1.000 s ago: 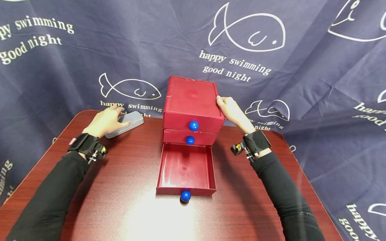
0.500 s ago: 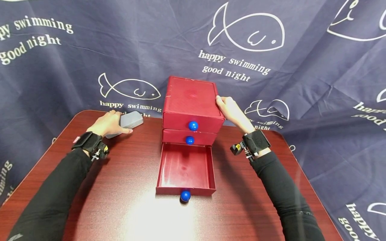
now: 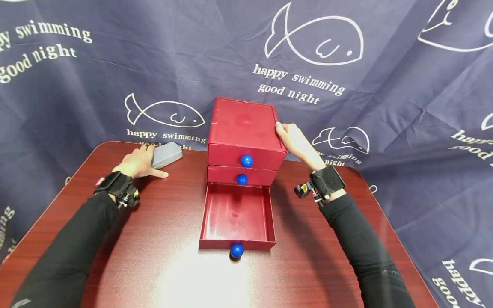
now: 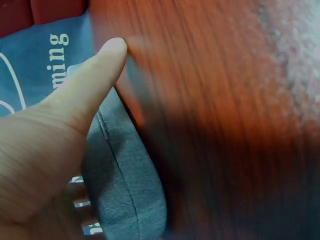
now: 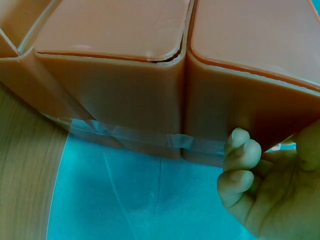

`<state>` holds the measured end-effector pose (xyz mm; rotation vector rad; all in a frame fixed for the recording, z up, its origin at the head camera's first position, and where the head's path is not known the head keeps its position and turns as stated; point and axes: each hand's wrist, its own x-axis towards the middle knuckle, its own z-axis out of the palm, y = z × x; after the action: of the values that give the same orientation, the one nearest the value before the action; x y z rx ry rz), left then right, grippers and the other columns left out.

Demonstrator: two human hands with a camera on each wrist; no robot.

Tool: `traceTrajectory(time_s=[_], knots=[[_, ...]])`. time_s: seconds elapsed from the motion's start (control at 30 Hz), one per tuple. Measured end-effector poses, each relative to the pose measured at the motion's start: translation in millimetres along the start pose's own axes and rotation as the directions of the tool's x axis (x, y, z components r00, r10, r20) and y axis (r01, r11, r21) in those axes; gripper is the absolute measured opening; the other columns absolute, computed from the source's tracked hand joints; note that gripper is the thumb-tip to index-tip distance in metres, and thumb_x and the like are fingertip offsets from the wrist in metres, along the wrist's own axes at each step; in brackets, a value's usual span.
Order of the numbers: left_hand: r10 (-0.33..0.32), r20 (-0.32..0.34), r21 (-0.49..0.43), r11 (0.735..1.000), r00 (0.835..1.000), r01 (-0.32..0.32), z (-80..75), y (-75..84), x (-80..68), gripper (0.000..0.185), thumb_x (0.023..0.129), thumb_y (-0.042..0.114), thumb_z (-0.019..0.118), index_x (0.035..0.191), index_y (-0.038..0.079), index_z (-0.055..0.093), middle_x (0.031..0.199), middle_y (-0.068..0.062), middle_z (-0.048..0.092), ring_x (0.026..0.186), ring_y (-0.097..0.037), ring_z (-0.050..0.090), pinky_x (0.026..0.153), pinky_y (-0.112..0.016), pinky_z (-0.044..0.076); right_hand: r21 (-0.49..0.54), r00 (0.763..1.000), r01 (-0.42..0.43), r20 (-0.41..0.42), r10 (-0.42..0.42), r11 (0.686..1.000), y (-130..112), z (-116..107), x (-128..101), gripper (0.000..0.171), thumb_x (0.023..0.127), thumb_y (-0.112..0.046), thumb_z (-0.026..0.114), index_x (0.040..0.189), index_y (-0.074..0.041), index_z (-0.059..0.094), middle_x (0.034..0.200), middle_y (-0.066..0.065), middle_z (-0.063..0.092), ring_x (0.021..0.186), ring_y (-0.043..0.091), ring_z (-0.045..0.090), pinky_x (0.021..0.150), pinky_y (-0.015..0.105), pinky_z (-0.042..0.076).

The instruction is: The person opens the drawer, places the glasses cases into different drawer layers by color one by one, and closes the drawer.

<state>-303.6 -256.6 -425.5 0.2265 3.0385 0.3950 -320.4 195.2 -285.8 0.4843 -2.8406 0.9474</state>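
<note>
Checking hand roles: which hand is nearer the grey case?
Left. The left hand grips the grey case; the right hand holds the red drawer box.

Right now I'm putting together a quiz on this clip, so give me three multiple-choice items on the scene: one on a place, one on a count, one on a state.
1. Where does the grey case lie?
A. In the open drawer
B. On the table, left of the red drawer unit
C. On top of the unit

2. How many blue knobs show on the red drawer unit?
A. One
B. Two
C. Three

3. What state is the bottom drawer in?
A. Pulled out
B. Pushed in
C. Taken off the table

Answers:
1 B: the left hand grips it on the table beside the unit.
2 C: one knob per drawer front.
3 A: it juts forward, its inside showing, while the right hand holds the unit's top corner.
</note>
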Motion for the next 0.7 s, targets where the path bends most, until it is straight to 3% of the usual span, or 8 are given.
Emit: traceTrajectory(time_s=[0.4, 0.7], knots=[[-0.004, 0.013, 0.016, 1.0, 1.0, 0.004, -4.4, 0.8, 1.8, 0.102, 0.08, 0.046, 0.083, 0.137, -0.021, 0.034, 0.129, -0.043, 0.044, 0.113, -0.061, 0.05, 0.094, -0.068, 0.046, 0.008, 1.0, -0.002, 0.004, 0.002, 1.0, -3.2, -1.8, -1.1, 0.043, 0.107, -0.029, 0.038, 0.075, -0.008, 0.057, 0.061, -0.005, 0.051, 0.063, 0.017, 0.053, 0.067, 0.03, 0.042], [-0.027, 0.019, 0.027, 0.999, 0.999, 0.027, -6.4, 4.2, 2.9, 0.103, 0.077, 0.045, 0.085, 0.141, -0.017, 0.033, 0.13, -0.044, 0.044, 0.11, -0.061, 0.052, 0.091, -0.068, 0.047, 0.01, 1.0, -0.003, 0.004, 0.003, 1.0, -2.5, -1.3, -0.6, 0.043, 0.107, -0.029, 0.038, 0.077, -0.007, 0.059, 0.06, -0.004, 0.052, 0.058, 0.014, 0.053, 0.065, 0.03, 0.043]])
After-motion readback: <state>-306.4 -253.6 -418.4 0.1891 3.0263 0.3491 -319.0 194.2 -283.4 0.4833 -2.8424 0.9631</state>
